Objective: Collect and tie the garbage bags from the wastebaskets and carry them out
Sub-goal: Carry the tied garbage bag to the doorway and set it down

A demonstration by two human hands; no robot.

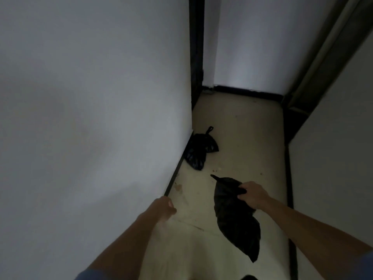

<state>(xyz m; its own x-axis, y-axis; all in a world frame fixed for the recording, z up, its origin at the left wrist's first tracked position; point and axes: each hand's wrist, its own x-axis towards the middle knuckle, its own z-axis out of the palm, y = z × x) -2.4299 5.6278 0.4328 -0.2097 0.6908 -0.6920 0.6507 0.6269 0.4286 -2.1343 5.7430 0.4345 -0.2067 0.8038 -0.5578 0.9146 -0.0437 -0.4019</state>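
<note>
I hold a black garbage bag (235, 217) by its gathered neck in my right hand (252, 194); the bag hangs over the floor, its tied end pointing up and left. Two more tied black garbage bags (199, 149) lie on the floor ahead, against the left wall's corner. My left hand (164, 208) hovers low near the wall's baseboard with the fingers curled in and nothing in it.
I stand in a narrow, dim corridor with a pale floor (242, 138). A white wall (90, 118) runs close on the left, another white wall with a dark door frame (314, 77) on the right. A dark baseboard closes the far end.
</note>
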